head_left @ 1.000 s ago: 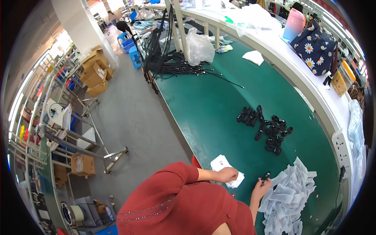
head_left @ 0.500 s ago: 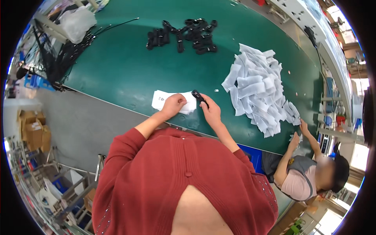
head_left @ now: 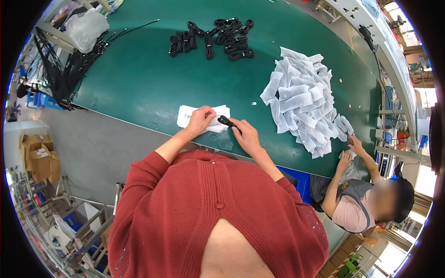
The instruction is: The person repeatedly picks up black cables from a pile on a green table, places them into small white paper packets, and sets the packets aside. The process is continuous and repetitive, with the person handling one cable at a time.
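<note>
My right hand (head_left: 246, 138) grips a coiled black cable (head_left: 226, 121) by one end, its other end pointing left over a stack of flat white pouches (head_left: 186, 116). On that stack near the table's front edge, my left hand (head_left: 201, 120) is closed, thumb and fingers pinching the top white pouch (head_left: 215, 121), whose edge is lifted. The cable's tip lies close beside that raised edge; whether it touches cannot be made out. Farther back lies a group of coiled black cables (head_left: 227, 34), tied in small bundles.
A heap of filled whitish pouches (head_left: 301, 97) covers the table's right side. Beyond it a co-worker (head_left: 354, 199) handles a pouch at the edge. Loose black cables (head_left: 69, 69) and a clear plastic bag (head_left: 87, 30) hang at the left. A power strip (head_left: 347, 11) runs along the far right.
My right hand has shifted slightly down and left, tilting the cable toward the pouch stack. My left hand has moved slightly up, and the top pouch's edge now shows raised.
</note>
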The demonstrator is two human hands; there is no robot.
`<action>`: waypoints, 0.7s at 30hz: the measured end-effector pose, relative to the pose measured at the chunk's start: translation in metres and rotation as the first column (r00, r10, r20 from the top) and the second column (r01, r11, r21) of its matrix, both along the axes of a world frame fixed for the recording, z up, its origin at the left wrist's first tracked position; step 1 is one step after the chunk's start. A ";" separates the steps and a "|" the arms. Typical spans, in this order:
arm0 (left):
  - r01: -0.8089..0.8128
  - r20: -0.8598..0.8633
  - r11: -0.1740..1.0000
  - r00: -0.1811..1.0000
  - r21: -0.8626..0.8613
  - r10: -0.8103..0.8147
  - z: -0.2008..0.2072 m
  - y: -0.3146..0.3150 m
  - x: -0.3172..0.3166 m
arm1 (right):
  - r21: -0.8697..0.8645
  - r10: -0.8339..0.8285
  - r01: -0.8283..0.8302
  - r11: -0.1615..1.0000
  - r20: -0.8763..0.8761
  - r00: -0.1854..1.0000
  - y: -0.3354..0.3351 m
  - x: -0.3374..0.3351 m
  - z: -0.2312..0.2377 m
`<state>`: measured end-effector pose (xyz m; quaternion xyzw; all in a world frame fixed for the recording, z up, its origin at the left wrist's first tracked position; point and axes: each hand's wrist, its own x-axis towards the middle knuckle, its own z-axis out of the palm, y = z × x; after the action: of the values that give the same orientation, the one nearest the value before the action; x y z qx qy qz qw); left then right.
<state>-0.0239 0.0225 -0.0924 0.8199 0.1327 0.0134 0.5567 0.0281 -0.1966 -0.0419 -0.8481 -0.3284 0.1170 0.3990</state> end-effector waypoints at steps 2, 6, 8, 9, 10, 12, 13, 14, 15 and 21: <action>0.003 -0.006 1.000 1.000 0.000 -0.003 0.003 0.000 0.000 | 0.021 0.013 -0.012 1.000 -0.067 0.998 -0.002 0.003 -0.006; 0.013 -0.011 1.000 1.000 0.007 -0.012 0.010 0.001 -0.001 | 0.096 -0.033 0.108 0.990 -0.578 0.815 0.000 0.006 -0.009; 0.035 0.010 0.999 0.999 0.029 -0.035 0.017 -0.001 -0.001 | 0.077 -0.044 0.140 0.987 -0.710 0.702 -0.003 0.009 -0.018; 0.045 0.019 0.998 0.999 0.041 -0.046 0.019 -0.001 -0.002 | 0.074 -0.044 0.150 0.986 -0.749 0.661 -0.003 0.009 -0.018; 0.060 0.040 0.997 0.997 0.053 -0.062 0.021 -0.002 -0.003 | 0.071 -0.044 0.161 0.984 -0.786 0.617 -0.003 0.009 -0.017; 0.089 0.081 0.993 0.992 0.077 -0.095 0.024 -0.003 -0.005 | 0.056 -0.047 0.166 0.985 -0.830 0.556 -0.002 0.008 -0.015; 0.110 0.106 0.990 0.987 0.091 -0.119 0.025 -0.004 -0.005 | 0.045 -0.049 0.160 0.986 -0.841 0.539 -0.002 0.007 -0.013; 0.130 0.130 0.986 0.981 0.106 -0.143 0.025 -0.005 -0.005 | 0.034 -0.052 0.154 0.987 -0.851 0.523 -0.001 0.006 -0.011; 0.150 0.153 0.981 0.974 0.122 -0.168 0.027 -0.006 -0.005 | 0.022 -0.063 0.158 0.987 -0.855 0.514 0.000 0.005 -0.007; 0.283 0.260 0.919 0.898 0.274 -0.354 0.047 -0.013 -0.003 | 0.036 -0.076 0.140 0.990 -0.697 0.713 0.004 -0.004 0.000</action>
<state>-0.0271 0.0096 -0.0455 0.8773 -0.0938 0.0629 0.4665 0.0245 -0.1925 -0.0415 -0.7423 -0.1097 0.3883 0.5350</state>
